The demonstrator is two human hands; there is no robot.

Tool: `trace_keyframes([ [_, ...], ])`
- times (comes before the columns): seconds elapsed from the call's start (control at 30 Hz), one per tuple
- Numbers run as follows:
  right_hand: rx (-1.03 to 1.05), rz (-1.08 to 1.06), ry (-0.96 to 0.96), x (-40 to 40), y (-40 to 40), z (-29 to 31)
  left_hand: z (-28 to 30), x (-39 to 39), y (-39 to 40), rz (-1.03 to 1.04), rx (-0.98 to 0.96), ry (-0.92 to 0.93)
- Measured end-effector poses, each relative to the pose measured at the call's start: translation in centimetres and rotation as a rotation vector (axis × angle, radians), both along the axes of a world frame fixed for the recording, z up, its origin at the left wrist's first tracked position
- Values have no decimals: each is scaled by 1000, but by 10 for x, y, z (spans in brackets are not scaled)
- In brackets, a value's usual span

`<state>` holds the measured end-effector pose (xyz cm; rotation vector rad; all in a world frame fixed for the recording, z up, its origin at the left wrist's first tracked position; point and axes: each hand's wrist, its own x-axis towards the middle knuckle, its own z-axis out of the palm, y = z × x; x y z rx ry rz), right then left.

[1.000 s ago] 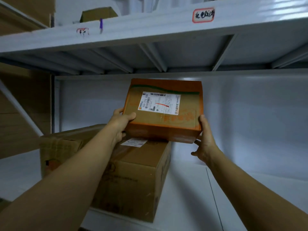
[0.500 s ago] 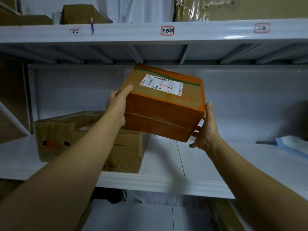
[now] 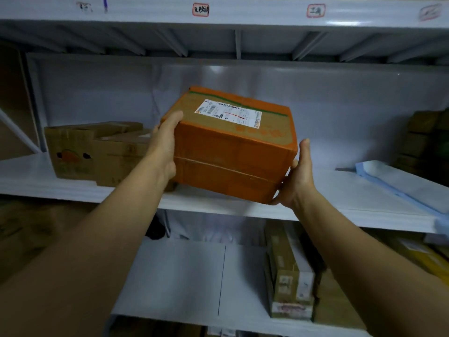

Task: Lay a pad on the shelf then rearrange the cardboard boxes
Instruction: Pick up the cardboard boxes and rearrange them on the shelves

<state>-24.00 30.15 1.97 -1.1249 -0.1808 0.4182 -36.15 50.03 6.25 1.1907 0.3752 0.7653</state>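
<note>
Left forearm point(image 3: 80, 251): bare, reaching up from the lower left toward the orange box.
Right forearm point(image 3: 364, 259): bare, reaching up from the lower right toward the same box.
Left hand point(image 3: 165, 147): pressed flat against the left side of the orange box, thumb lying along its top left edge, fingers hidden behind the side.
Right hand point(image 3: 300, 173): cupped around the lower right corner of the orange box, thumb up along the right edge, fingers tucked beneath.
Orange box point(image 3: 233, 152): cardboard, held between both hands, tilted with its top toward the camera; it sits at the front edge of the middle shelf, and whether its underside touches the shelf cannot be told.
Shipping label point(image 3: 228, 113): white with barcodes, stuck on top of the orange box.
Middle shelf point(image 3: 340, 203): white board running left to right behind and below the orange box.
Brown cardboard box point(image 3: 97, 154): standing on the middle shelf just left of the orange box, its right end hidden behind the left hand.
Pad point(image 3: 398, 183): pale blue and white, lying on the middle shelf well to the right of the orange box.
Lower shelf boxes point(image 3: 289, 276): long brown cartons below and right of the orange box.
Upper shelf edge point(image 3: 243, 10): white, above the orange box, with small red-framed handwritten tags.
</note>
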Motion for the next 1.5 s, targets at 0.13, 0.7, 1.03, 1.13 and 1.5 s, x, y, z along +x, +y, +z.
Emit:
trace_keyframes([
  [0.13, -31, 7, 28, -18, -42, -21, -33, -13, -29, 11, -45, 44],
  [0.7, -168, 184, 371, -61, -105, -152, -180, -29, -65, 24, -256, 312],
  [1.03, -371, 218, 510, -46, -55, -229, -299, -17, -27, 173, -396, 484],
  [1.13, -390, 216, 603, -34, -34, -258, -324, -9, -12, 172, -402, 576],
  [1.5, -400, 178, 739, 9, 36, -371, -403, 66, 47, 35, -432, 737],
])
